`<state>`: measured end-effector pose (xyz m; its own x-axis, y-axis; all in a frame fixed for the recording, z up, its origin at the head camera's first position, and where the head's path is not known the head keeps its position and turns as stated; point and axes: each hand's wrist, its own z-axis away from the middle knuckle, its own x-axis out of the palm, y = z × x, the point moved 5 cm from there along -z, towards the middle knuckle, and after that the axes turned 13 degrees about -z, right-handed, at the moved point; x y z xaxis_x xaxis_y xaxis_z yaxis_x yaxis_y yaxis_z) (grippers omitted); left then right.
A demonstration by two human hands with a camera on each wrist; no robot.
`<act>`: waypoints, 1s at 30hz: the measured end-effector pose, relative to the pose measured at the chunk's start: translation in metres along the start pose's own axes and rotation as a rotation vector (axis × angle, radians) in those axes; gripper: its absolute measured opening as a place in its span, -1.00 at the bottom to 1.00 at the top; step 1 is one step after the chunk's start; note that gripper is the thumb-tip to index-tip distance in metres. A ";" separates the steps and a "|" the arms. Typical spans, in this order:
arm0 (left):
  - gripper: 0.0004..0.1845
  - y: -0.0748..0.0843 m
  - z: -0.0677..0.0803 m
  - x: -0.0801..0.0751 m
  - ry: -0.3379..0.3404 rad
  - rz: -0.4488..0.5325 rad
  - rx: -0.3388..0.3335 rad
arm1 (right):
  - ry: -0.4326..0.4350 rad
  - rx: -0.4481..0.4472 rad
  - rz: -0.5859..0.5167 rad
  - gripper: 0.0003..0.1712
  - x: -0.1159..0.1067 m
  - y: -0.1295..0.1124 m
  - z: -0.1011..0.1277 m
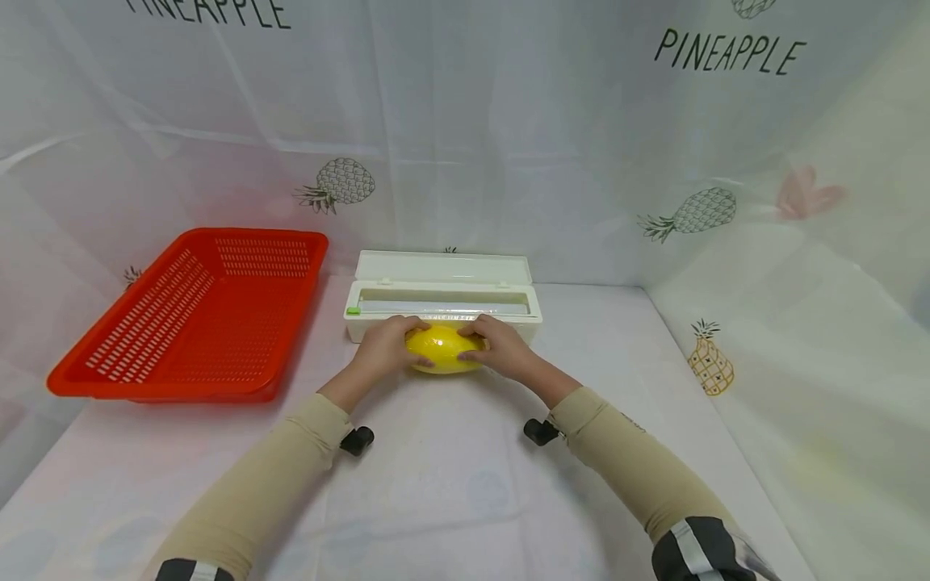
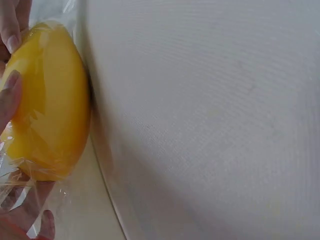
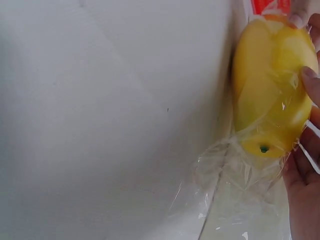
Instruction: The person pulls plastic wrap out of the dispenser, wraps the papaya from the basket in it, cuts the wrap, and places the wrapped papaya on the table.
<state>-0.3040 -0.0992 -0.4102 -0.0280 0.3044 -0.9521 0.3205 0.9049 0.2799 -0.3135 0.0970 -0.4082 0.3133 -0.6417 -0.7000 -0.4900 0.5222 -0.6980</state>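
A glossy yellow fruit (image 1: 445,352), oval with a small green stem spot in the right wrist view, is held between both hands in front of the cling film dispenser (image 1: 443,296). Clear cling film (image 3: 245,170) covers it and hangs in crinkled folds past its end. My left hand (image 1: 385,349) grips the fruit's left end, fingers over the top and thumb at the near side. The right end is gripped the same way by my right hand (image 1: 503,347). Behind them the white dispenser has its lid (image 1: 445,266) raised, with a green slider (image 1: 353,311) at its left.
To the left stands a red plastic basket (image 1: 291,355) with slotted walls. White cloth covers the table (image 1: 436,476), and a pineapple-print curtain (image 1: 501,161) hangs behind and on the right. Each wrist carries a small black camera, such as the right one (image 1: 541,432).
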 end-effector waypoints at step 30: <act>-0.44 -0.021 0.021 -0.026 0.209 0.205 -0.165 | -0.181 -0.020 0.018 -0.58 -0.011 -0.020 -0.020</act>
<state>-0.2896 -0.1325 -0.3937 -0.1774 0.5241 -0.8330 0.1826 0.8492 0.4955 -0.3241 0.0825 -0.3837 0.4449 -0.5194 -0.7296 -0.5122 0.5207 -0.6831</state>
